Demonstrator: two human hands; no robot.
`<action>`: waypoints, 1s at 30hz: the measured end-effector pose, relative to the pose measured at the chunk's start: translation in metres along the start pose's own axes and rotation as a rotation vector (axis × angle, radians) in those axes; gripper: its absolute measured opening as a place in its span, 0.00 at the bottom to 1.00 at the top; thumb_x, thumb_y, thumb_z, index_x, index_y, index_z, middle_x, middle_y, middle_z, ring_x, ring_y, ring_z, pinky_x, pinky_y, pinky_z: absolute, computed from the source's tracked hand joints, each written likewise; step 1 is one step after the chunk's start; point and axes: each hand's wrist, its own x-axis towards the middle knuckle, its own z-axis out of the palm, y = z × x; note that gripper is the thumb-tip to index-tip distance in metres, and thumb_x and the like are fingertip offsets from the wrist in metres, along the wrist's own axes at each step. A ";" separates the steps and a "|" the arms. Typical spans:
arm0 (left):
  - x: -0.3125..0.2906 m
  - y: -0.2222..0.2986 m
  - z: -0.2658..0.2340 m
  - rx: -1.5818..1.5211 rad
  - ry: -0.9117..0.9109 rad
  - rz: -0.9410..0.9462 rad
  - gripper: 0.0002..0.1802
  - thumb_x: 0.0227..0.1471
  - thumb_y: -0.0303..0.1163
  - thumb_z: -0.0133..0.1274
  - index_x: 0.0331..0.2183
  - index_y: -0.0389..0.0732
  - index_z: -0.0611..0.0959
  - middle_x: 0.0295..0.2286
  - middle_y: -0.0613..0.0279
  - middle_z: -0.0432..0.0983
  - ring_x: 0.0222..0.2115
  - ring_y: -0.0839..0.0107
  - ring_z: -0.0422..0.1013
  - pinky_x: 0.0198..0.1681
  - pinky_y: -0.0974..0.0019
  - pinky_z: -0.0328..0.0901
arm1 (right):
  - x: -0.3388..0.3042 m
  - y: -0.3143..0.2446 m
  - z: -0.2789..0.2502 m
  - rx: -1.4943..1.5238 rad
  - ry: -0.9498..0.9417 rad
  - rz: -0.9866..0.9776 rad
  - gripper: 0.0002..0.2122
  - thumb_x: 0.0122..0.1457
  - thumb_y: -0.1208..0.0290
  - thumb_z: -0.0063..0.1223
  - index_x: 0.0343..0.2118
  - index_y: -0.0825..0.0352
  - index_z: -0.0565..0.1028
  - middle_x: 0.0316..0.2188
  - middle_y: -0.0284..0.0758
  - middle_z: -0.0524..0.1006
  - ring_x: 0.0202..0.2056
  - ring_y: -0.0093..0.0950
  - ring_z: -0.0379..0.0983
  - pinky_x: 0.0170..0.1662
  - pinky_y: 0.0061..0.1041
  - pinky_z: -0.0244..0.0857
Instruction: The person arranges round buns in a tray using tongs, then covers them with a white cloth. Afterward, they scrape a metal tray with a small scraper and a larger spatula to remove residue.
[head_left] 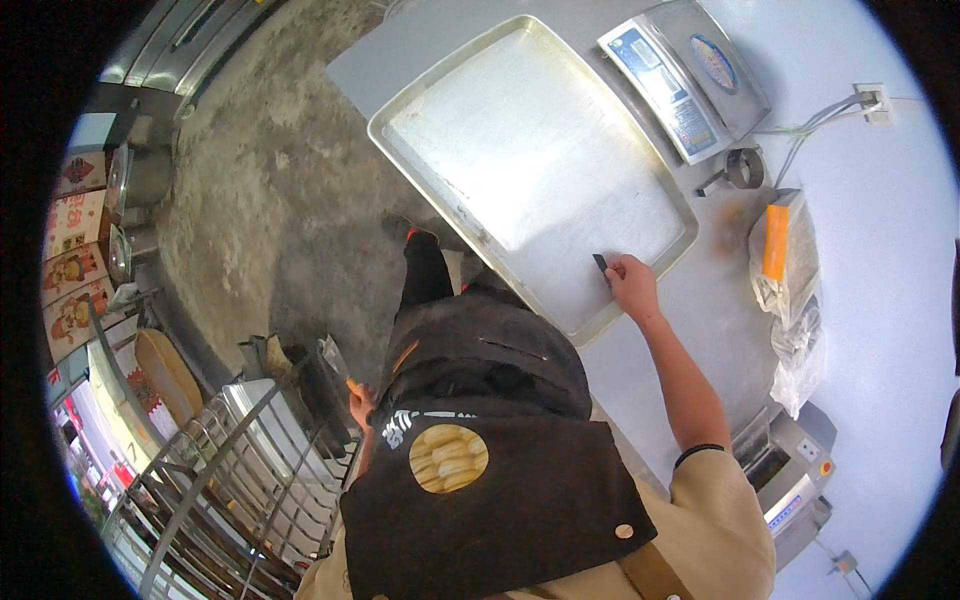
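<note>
A large, shallow metal baking tray lies at a slant on the grey table, its near left edge close to my apron. Over the tray's near right corner, my right hand is closed in a pinch on a small flat black piece. What that piece belongs to is hidden by the fingers. Low on my left side, beside the rack, my left hand grips an orange-handled tool with a pale flat end pointing up and away. The tray holds nothing that I can see, only dull marks.
A digital scale stands past the tray's right edge, with a dark ring-shaped part nearby. Clear plastic bags and an orange block lie along the wall. A wire rack stands close on my left. Cables run to a wall socket.
</note>
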 end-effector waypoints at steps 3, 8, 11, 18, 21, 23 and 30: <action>0.020 -0.043 -0.025 0.020 -0.024 0.068 0.22 0.70 0.47 0.58 0.46 0.34 0.82 0.33 0.65 0.79 0.33 0.73 0.76 0.40 0.65 0.73 | -0.007 -0.012 0.004 0.027 -0.034 0.018 0.07 0.61 0.72 0.66 0.38 0.69 0.83 0.32 0.42 0.86 0.34 0.38 0.84 0.41 0.36 0.77; 0.015 -0.042 -0.027 0.086 0.003 -0.029 0.22 0.70 0.47 0.58 0.45 0.34 0.82 0.33 0.65 0.79 0.32 0.73 0.76 0.39 0.64 0.72 | -0.018 -0.018 0.016 0.061 -0.051 0.032 0.07 0.60 0.72 0.66 0.39 0.68 0.82 0.31 0.42 0.86 0.34 0.38 0.84 0.41 0.36 0.77; 0.008 -0.030 -0.025 0.118 0.028 -0.113 0.22 0.70 0.47 0.58 0.45 0.34 0.82 0.33 0.65 0.80 0.32 0.72 0.76 0.38 0.64 0.71 | -0.025 -0.024 0.021 0.054 -0.045 -0.005 0.06 0.60 0.73 0.66 0.39 0.67 0.82 0.32 0.41 0.86 0.34 0.38 0.84 0.40 0.36 0.77; 0.005 -0.041 -0.025 0.039 0.001 0.002 0.23 0.70 0.47 0.58 0.46 0.32 0.81 0.35 0.62 0.80 0.33 0.71 0.77 0.40 0.62 0.72 | -0.038 -0.041 0.029 0.088 -0.103 0.003 0.06 0.60 0.72 0.65 0.38 0.66 0.81 0.34 0.43 0.84 0.37 0.46 0.82 0.42 0.43 0.75; 0.011 -0.051 -0.022 -0.033 -0.029 0.053 0.23 0.69 0.47 0.58 0.46 0.32 0.81 0.36 0.62 0.80 0.34 0.70 0.78 0.41 0.62 0.73 | -0.043 -0.045 0.034 0.081 -0.125 -0.004 0.07 0.60 0.71 0.65 0.38 0.66 0.81 0.36 0.43 0.84 0.38 0.46 0.82 0.43 0.44 0.75; 0.012 -0.052 -0.021 -0.046 -0.028 0.041 0.24 0.69 0.48 0.58 0.46 0.33 0.81 0.36 0.62 0.80 0.33 0.70 0.78 0.40 0.61 0.73 | -0.047 -0.047 0.041 0.079 -0.123 -0.016 0.07 0.61 0.70 0.65 0.38 0.65 0.81 0.36 0.43 0.84 0.39 0.47 0.82 0.43 0.45 0.75; 0.001 -0.043 -0.016 0.019 0.014 -0.034 0.25 0.69 0.49 0.59 0.46 0.33 0.82 0.34 0.63 0.80 0.33 0.70 0.78 0.41 0.63 0.73 | -0.063 -0.061 0.062 0.077 -0.149 -0.128 0.07 0.59 0.71 0.66 0.37 0.67 0.81 0.32 0.42 0.83 0.35 0.43 0.82 0.41 0.40 0.75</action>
